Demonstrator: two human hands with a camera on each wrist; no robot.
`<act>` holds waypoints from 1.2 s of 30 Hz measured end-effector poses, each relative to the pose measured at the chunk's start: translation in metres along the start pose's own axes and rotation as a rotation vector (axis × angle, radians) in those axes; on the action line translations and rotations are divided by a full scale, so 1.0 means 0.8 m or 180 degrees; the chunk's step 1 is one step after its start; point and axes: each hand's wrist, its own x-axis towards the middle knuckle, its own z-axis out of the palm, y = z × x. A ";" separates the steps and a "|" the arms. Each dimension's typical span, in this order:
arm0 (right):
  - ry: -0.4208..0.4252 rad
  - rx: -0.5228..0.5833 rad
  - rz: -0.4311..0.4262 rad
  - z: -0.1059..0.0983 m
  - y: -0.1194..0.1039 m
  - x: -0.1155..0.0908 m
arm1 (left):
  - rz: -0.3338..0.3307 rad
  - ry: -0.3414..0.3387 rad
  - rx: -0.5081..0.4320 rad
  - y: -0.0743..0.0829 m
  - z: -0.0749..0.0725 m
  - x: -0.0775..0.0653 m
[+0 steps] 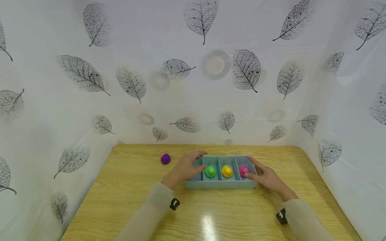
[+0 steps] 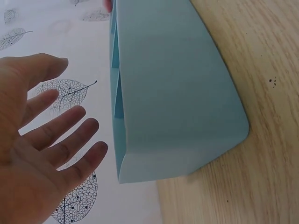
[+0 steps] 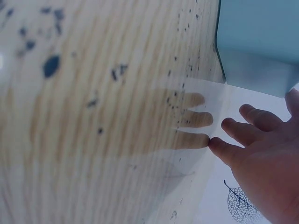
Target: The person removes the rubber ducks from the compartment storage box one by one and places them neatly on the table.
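A light-blue divided box stands on the table. Its compartments hold a green rubber duck, a yellow rubber duck and, at the right end, a pink rubber duck. My left hand hovers over the leftmost compartment, fingers spread and nothing in them. In the left wrist view that hand is apart from the box wall. At the box's right end is my right hand, its thumb overlapping the pink duck and its forefinger near the back corner. Whether the thumb touches the duck cannot be told.
A small purple rounded toy lies on the wooden table, left of the box. A white leaf-printed sheet encloses the back and sides. Dark specks mark the tabletop near the right hand.
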 end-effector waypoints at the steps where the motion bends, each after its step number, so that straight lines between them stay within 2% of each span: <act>1: -0.0004 0.0008 0.0006 0.000 0.000 0.000 | 0.0017 -0.0016 0.0002 0.000 0.001 0.000; 14: -0.0022 0.0012 0.0064 -0.001 -0.001 0.000 | -0.0052 -0.0219 -0.0089 0.002 0.014 0.002; 21: -0.0019 0.0041 0.0051 -0.001 -0.001 0.000 | -0.0222 -0.0360 0.0112 -0.001 0.024 0.002; 28: 0.0006 -0.0007 0.0060 -0.001 -0.002 0.000 | -0.0233 -0.0411 0.0114 -0.003 0.030 0.004; 36: 0.0008 -0.0023 0.0057 -0.001 -0.001 0.000 | -0.0225 -0.0524 0.0288 0.003 0.036 0.007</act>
